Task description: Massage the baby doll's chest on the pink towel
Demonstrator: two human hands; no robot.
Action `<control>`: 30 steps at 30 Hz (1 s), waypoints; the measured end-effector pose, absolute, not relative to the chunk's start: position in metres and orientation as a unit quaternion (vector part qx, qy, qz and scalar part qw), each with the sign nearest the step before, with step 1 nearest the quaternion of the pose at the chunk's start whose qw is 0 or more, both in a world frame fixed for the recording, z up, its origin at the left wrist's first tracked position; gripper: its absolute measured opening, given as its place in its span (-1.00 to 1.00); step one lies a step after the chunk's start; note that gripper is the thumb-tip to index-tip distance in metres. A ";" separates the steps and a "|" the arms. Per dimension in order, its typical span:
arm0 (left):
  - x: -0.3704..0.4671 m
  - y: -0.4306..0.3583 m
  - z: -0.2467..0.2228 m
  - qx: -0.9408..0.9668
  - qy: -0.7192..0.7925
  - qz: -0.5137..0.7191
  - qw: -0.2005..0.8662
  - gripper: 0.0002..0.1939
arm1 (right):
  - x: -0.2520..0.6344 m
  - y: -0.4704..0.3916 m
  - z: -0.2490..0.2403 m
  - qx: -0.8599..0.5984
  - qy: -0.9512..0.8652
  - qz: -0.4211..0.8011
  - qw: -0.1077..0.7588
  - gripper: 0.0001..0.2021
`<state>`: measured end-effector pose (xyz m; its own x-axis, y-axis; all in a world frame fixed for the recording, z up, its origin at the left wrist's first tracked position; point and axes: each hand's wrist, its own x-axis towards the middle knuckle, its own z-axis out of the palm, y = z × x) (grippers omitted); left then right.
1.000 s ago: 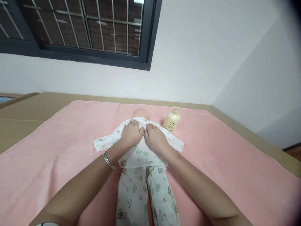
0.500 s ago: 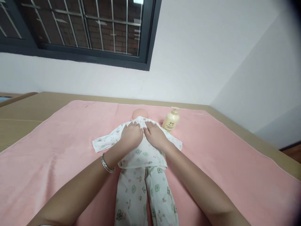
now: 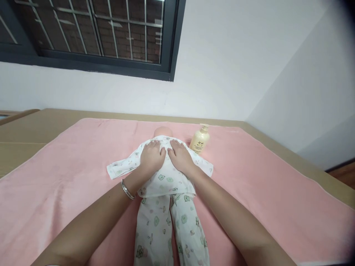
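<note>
White walls and a dark-framed barred window (image 3: 91,33) rise beyond both hands, above a tan bed surface (image 3: 33,129). Spread under the hands and forearms is a pink towel (image 3: 277,184). On it lies a baby doll (image 3: 163,131) in printed pyjamas, its head just past the fingertips and its trousered legs (image 3: 169,229) running back between the forearms. The doll's printed top (image 3: 166,177) lies directly beneath both palms. The left hand (image 3: 152,157) rests flat and spread on the top, gripping nothing, a silver bangle (image 3: 127,189) at its wrist. The right hand (image 3: 181,158) lies likewise flat and open, just beside the left. A cream pump bottle (image 3: 199,140) stands near the right hand's outer side. Compared with a second ago, the hands have slid slightly toward the collar and parted a little.
</note>
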<state>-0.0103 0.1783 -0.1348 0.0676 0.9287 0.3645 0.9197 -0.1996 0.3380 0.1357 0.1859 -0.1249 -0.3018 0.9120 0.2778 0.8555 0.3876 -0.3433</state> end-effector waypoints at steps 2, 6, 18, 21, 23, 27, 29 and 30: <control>-0.010 0.176 -0.131 0.730 0.638 0.244 -0.002 -0.54 | 0.135 0.185 -0.126 -0.547 -0.805 0.067 0.219 -0.51; -0.005 0.166 -0.121 0.729 0.653 0.201 -0.035 -0.58 | 0.139 0.188 -0.126 -0.541 -0.813 0.071 0.202 -0.47; -0.004 0.161 -0.118 0.740 0.641 0.203 -0.022 -0.61 | 0.131 0.170 -0.106 -0.553 -0.816 0.039 0.163 -0.57; -0.007 0.167 -0.118 0.730 0.652 0.206 -0.007 -0.61 | 0.121 0.153 -0.098 -0.573 -0.803 0.024 0.160 -0.64; -0.006 0.166 -0.118 0.725 0.659 0.200 -0.009 -0.60 | 0.122 0.152 -0.096 -0.572 -0.805 0.028 0.155 -0.66; 0.003 0.155 -0.118 0.729 0.660 0.178 -0.043 -0.56 | 0.135 0.173 -0.104 -0.552 -0.814 0.067 0.167 -0.61; 0.006 0.150 -0.119 0.739 0.648 0.173 -0.061 -0.58 | 0.141 0.186 -0.111 -0.533 -0.824 0.077 0.176 -0.55; 0.006 0.150 -0.120 0.744 0.641 0.174 -0.065 -0.60 | 0.143 0.190 -0.113 -0.527 -0.827 0.078 0.176 -0.53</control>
<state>0.0060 0.1499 -0.1196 0.1163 0.9322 0.3428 0.9775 -0.1686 0.1267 0.1427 0.1899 -0.1133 -0.3814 0.9004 0.2093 0.8453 0.4313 -0.3154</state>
